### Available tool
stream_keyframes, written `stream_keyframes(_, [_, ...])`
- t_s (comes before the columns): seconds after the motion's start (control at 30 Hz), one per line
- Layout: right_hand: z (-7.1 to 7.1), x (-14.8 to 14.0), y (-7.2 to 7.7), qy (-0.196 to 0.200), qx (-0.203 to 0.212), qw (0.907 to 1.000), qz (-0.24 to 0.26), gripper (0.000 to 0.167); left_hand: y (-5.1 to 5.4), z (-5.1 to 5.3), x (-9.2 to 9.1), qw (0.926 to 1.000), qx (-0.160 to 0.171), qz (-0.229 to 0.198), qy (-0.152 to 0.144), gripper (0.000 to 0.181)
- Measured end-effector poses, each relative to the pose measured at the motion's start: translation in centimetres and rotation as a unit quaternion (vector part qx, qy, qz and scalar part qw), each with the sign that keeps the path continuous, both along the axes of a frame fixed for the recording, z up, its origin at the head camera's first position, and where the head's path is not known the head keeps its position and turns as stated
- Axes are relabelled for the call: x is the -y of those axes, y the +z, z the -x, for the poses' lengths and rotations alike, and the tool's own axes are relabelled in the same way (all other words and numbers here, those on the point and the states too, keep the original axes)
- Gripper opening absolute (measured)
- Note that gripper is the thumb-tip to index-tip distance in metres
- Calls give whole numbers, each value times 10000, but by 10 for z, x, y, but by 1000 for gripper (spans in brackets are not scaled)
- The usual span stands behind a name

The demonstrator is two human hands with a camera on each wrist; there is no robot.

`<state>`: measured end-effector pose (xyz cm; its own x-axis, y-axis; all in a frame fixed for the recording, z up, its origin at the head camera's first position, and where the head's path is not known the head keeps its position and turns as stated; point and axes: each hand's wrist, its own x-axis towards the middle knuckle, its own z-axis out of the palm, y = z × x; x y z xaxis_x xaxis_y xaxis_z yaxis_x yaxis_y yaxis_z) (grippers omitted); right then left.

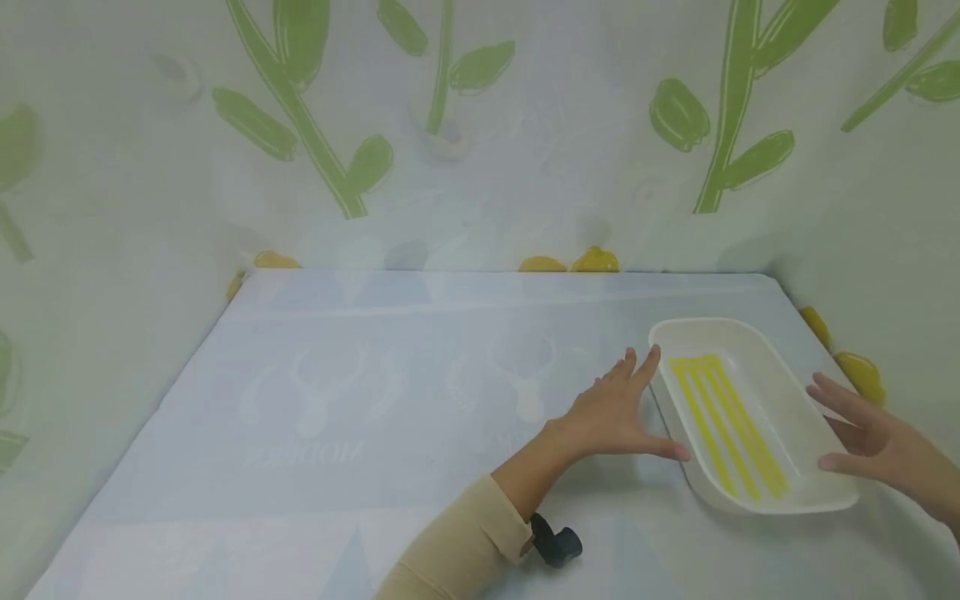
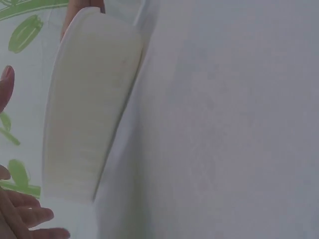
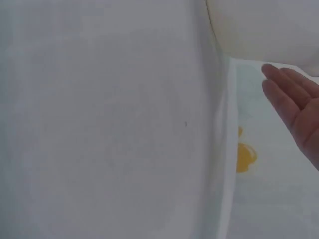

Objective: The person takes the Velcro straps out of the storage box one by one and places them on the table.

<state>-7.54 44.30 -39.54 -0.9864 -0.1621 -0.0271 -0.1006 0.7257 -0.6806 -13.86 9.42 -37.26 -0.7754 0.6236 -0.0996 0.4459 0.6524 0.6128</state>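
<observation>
In front of you, the pale bench (image 1: 225,475) bears faint white deer-head prints (image 1: 311,408), with lettering (image 1: 303,452) just below the left one. You have whitish walls (image 1: 525,200) far, left and right, patterned with green leafy stems (image 1: 303,117) and, lower down, yellow shapes (image 1: 596,260).

I record soft, diffuse, cool light in the head view, with low contrast and slight haze. A faint shadow falls on the tabletop (image 1: 300,467) beside the tray (image 1: 780,383). The printed leaf (image 1: 17,146) at the left margin is blurred. Both wrist views are dimmer and greyer; in the right one, my right fingers (image 3: 282,102) appear dull. Light direction: I cannot determine.
</observation>
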Motion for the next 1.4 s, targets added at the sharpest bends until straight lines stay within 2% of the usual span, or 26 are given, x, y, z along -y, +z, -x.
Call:
stream_keyframes(0.07, [2, -4, -1, 1, 130, 9999, 39, 97, -5, 1, -4, 9963, 609, -601, 35, 115])
stream_keyframes(0.17, [4, -10, -2, 76, 218, 9995, 214, 90, -11, 2, -9, 9780, 1436, -1504, 137, 110])
stream_keyframes(0.33, [6, -16, -7, 137, 229, 9989, 386, 82, -16, 2, -19, 9514, 2029, -2264, 490, 104])
stream_keyframes(0.47, [10, -20, -11, 69, 258, 9990, 348, 76, -18, 0, -31, 9110, 2809, -2843, 1017, 100])
stream_keyframes(0.53, [12, -21, -12, 106, 214, 9989, 409, 73, -20, 0, -37, 8950, 3027, -3014, 1288, 100])
stream_keyframes(0.57, [13, -21, -13, 159, 184, 9986, 478, 71, -21, -1, -39, 8922, 3042, -3035, 1389, 100])
stream_keyframes(0.6, [14, -20, -14, 233, 149, 9979, 588, 70, -22, -1, -41, 8936, 2983, -3019, 1463, 101])
stream_keyframes(0.7, [15, -18, -16, 453, 204, 9934, 1031, 68, -26, -1, -44, 9032, 2733, -2926, 1549, 103])
stream_keyframes(0.77, [16, -17, -18, 444, 420, 9898, 1283, 68, -28, 0, -43, 9078, 2628, -2883, 1537, 104])
stream_keyframes(0.83, [18, -16, -18, 363, 664, 9864, 1461, 68, -31, 1, -41, 9084, 2605, -2903, 1508, 104])
stream_keyframes(0.97, [19, -14, -20, 546, 904, 9757, 1919, 68, -34, 3, -37, 9018, 2715, -3063, 1385, 103])
stream_keyframes(1.07, [19, -14, -21, 843, 980, 9616, 2420, 69, -35, 4, -33, 8888, 2939, -3293, 1235, 102])
stream_keyframes(1.13, [19, -13, -22, 805, 980, 9603, 2486, 69, -35, 5, -31, 8791, 3097, -3439, 1143, 101])
stream_keyframes(1.2, [19, -12, -23, 742, 968, 9620, 2442, 69, -36, 6, -28, 8729, 3205, -3510, 1098, 101])
stream_keyframes(1.3, [21, -10, -23, 897, 959, 9591, 2506, 70, -36, 7, -24, 8694, 3285, -3529, 1083, 100])
stream_keyframes(1.4, [24, -7, -23, 1240, 1112, 9420, 2915, 68, -36, 8, -19, 8672, 3346, -3532, 1060, 100])
